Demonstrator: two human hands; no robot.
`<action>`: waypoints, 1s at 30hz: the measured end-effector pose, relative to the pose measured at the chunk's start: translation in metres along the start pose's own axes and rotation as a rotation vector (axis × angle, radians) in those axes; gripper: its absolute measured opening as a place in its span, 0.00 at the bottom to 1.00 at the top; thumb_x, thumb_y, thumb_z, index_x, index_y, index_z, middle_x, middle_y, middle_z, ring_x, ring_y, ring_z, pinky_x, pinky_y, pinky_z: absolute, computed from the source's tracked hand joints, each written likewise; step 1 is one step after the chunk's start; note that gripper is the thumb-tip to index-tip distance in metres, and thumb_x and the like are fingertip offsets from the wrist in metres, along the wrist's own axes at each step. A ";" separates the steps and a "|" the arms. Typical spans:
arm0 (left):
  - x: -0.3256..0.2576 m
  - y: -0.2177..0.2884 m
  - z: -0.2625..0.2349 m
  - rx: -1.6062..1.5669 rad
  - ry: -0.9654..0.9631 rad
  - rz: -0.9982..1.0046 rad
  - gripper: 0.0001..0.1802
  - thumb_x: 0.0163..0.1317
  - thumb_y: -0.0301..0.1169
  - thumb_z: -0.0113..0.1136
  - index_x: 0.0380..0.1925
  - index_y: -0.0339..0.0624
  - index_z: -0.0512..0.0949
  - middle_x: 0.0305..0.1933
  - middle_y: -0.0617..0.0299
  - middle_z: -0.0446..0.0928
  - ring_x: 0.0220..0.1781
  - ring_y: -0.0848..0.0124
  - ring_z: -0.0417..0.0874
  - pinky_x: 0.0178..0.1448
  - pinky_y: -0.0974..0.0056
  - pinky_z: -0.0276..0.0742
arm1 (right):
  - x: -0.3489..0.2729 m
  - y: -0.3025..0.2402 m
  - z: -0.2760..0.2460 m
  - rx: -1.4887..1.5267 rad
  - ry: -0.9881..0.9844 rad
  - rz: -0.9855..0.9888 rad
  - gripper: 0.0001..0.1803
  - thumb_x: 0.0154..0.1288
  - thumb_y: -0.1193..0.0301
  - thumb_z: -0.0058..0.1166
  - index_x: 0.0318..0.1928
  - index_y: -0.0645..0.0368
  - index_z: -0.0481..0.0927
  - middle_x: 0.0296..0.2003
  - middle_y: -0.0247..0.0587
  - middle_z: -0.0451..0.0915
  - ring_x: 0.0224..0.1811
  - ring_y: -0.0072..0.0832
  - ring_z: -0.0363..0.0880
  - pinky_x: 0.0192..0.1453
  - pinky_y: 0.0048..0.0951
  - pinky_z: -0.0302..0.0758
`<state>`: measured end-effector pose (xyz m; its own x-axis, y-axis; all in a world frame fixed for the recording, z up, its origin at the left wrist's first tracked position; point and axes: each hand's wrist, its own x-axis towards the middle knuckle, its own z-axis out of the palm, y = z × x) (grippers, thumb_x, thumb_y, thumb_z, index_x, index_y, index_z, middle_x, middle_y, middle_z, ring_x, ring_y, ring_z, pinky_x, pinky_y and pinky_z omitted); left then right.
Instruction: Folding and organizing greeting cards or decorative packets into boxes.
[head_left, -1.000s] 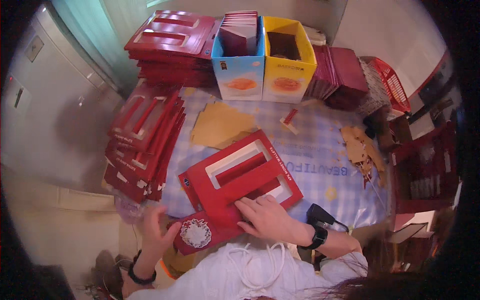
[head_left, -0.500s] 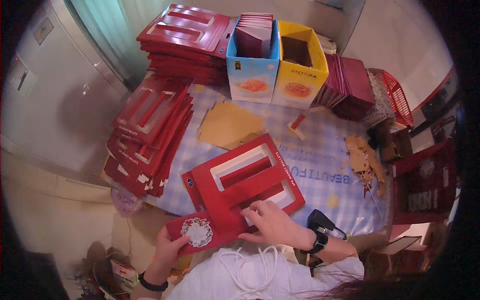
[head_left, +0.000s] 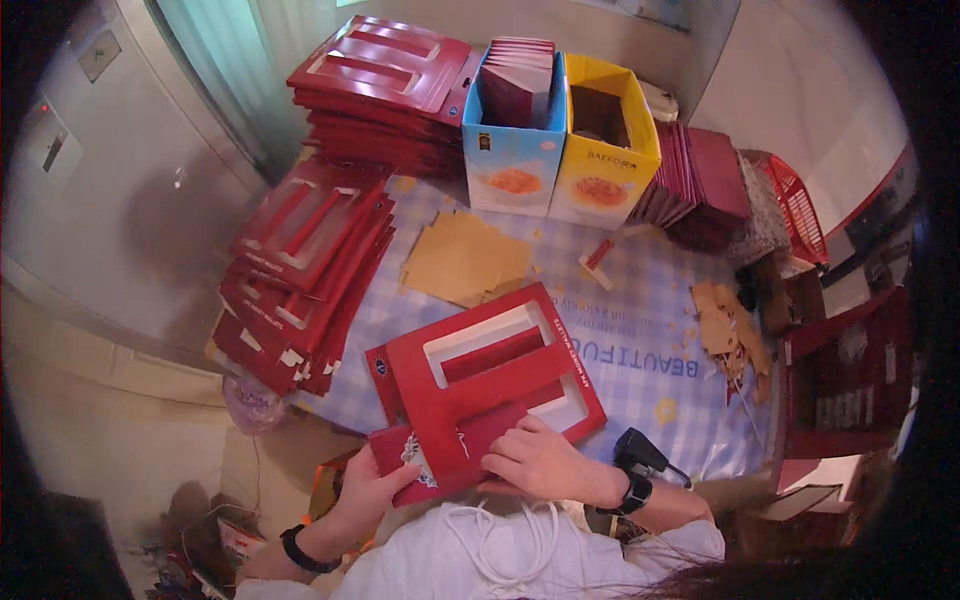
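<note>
A dark red wallet [head_left: 484,428] with a white, lacy round decoration [head_left: 418,462] lies partly under a strip of a red cardboard sleeve. My left hand [head_left: 368,492] grips the wallet's left end, thumb by the decoration. Bent over the wallet's right part are the fingers of my right hand [head_left: 540,462], at the lower edge of the sleeve. The red cardboard sleeve [head_left: 500,384], with two white-edged cut-out windows, rests tilted on the table. Its strip hides part of the decoration. The undersides of both hands are out of sight.
Stacks of flat red sleeves stand at the left [head_left: 300,230] and back left [head_left: 380,65]. A blue box [head_left: 515,170] holding wallets, a yellow box [head_left: 605,180] and a row of dark red wallets [head_left: 715,185] line the back. Brown cardboard [head_left: 465,258] and scraps [head_left: 735,320] lie on the checked tablecloth.
The wallet has slid rightward beneath the sleeve's strip, which now covers part of the decoration. My left hand has moved right with it; my right hand's fingers have curled over the wallet.
</note>
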<state>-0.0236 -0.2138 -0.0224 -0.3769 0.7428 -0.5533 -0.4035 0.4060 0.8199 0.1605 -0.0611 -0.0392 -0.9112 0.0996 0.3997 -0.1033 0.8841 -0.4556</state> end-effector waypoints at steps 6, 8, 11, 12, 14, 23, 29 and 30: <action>0.014 -0.007 0.009 -0.056 -0.118 -0.026 0.21 0.53 0.18 0.56 0.50 0.36 0.69 0.49 0.58 0.75 0.49 0.68 0.76 0.54 0.60 0.73 | -0.001 -0.002 -0.001 -0.043 -0.046 -0.021 0.14 0.51 0.59 0.57 0.34 0.53 0.72 0.29 0.32 0.69 0.33 0.28 0.71 0.42 0.31 0.64; 0.016 -0.001 0.012 -0.108 -0.146 0.018 0.14 0.57 0.23 0.55 0.45 0.37 0.73 0.43 0.61 0.77 0.43 0.74 0.78 0.44 0.68 0.77 | 0.003 -0.001 -0.011 -0.120 -0.007 -0.062 0.16 0.50 0.58 0.58 0.35 0.53 0.72 0.32 0.33 0.71 0.35 0.29 0.72 0.44 0.32 0.64; 0.008 0.033 0.011 0.261 -0.025 -0.049 0.11 0.56 0.23 0.55 0.41 0.36 0.76 0.40 0.61 0.78 0.39 0.74 0.79 0.42 0.68 0.76 | 0.005 0.004 -0.042 -0.080 0.194 0.086 0.19 0.53 0.58 0.58 0.41 0.55 0.71 0.39 0.38 0.70 0.42 0.32 0.70 0.49 0.33 0.64; 0.011 0.038 0.004 0.263 -0.036 -0.033 0.11 0.56 0.23 0.55 0.41 0.36 0.76 0.40 0.61 0.78 0.39 0.74 0.79 0.42 0.68 0.76 | 0.003 0.007 -0.052 -0.098 0.200 0.085 0.19 0.53 0.58 0.58 0.41 0.55 0.71 0.39 0.38 0.70 0.42 0.32 0.70 0.49 0.33 0.64; 0.018 0.038 -0.009 0.560 -0.141 0.532 0.10 0.55 0.23 0.56 0.38 0.34 0.78 0.38 0.61 0.78 0.37 0.74 0.78 0.41 0.68 0.75 | -0.005 0.012 -0.072 -0.124 0.662 0.284 0.26 0.57 0.59 0.55 0.52 0.58 0.66 0.48 0.43 0.67 0.52 0.34 0.66 0.56 0.33 0.62; 0.066 0.049 0.005 0.381 -0.379 0.657 0.16 0.57 0.21 0.55 0.47 0.37 0.73 0.46 0.62 0.74 0.47 0.73 0.75 0.50 0.66 0.71 | -0.023 0.062 -0.077 0.921 0.800 0.608 0.31 0.66 0.51 0.38 0.61 0.59 0.57 0.55 0.35 0.66 0.57 0.22 0.64 0.58 0.24 0.62; 0.085 0.050 0.000 0.351 -0.556 0.388 0.14 0.59 0.24 0.55 0.46 0.38 0.74 0.38 0.64 0.76 0.42 0.75 0.75 0.46 0.68 0.71 | -0.024 0.065 -0.073 1.071 0.835 0.535 0.23 0.69 0.60 0.39 0.58 0.60 0.61 0.53 0.35 0.69 0.55 0.22 0.66 0.59 0.26 0.62; 0.092 0.046 -0.003 0.352 -0.589 0.342 0.14 0.59 0.25 0.55 0.47 0.40 0.74 0.38 0.65 0.76 0.41 0.76 0.75 0.45 0.68 0.71 | -0.023 0.065 -0.072 1.042 0.848 0.526 0.20 0.70 0.62 0.37 0.56 0.60 0.63 0.51 0.33 0.70 0.53 0.20 0.66 0.58 0.25 0.62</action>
<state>-0.0792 -0.1287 -0.0361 0.1132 0.9786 -0.1715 -0.0179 0.1746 0.9845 0.2037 0.0270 -0.0211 -0.4652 0.8667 0.1803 -0.4123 -0.0319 -0.9105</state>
